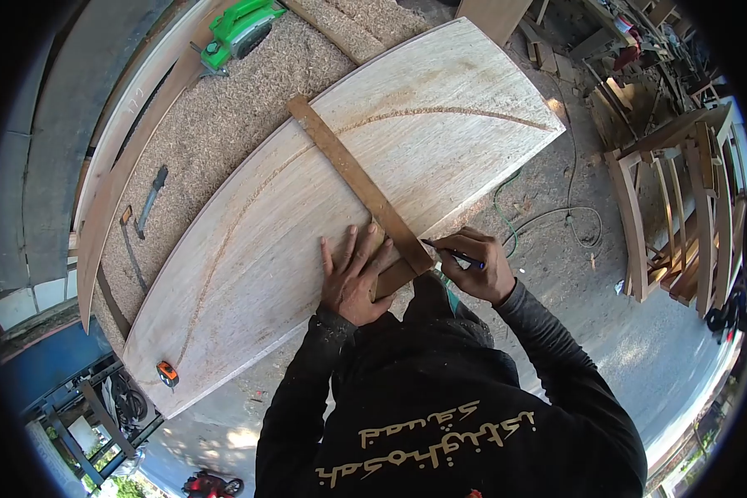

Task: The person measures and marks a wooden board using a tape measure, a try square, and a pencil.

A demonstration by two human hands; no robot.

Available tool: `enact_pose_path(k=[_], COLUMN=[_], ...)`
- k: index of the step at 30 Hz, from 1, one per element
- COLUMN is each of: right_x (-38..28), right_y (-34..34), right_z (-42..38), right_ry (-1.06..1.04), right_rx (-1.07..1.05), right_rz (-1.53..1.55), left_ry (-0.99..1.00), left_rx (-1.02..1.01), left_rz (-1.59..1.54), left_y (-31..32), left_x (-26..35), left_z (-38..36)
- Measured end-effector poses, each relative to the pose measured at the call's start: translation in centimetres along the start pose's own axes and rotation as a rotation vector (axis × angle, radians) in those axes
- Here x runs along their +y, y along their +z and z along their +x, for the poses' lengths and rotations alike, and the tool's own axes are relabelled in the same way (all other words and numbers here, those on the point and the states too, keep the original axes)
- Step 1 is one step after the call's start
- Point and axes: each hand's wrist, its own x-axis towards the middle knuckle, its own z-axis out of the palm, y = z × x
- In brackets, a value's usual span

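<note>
A large pale wooden board [261,266] with one curved edge lies in front of me, and a groove filled with shavings runs in an arc across it. Across the board rests a brown wooden try square [353,178], its short arm along the near straight edge. My left hand [357,278] presses flat on the board with fingers spread, its thumb side against the square. In my right hand [481,267] is a dark pen [458,251], pinched between the fingers. Its tip is close beside the square's long arm, near the board's front edge.
An orange tape measure [167,373] sits at the board's left end. Beyond the board, a green power planer [239,31] and a dark-handled tool [152,202] lie on wood shavings. Curved wooden frames [681,216] stand at right, and a cable [585,228] loops across the floor.
</note>
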Motion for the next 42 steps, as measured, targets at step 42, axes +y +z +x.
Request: enact_pose_path(k=[42], right_x=[-1.7], right_y=[1.5], right_z=[-11.1], right_ry=[-0.21], right_rx=[0.088], right_rz=[-0.191], left_ry=[-0.052], left_rx=[0.476], left_rz=[0.143], left_y=[3.2], left_x=[-6.5], left_z=[-12.0])
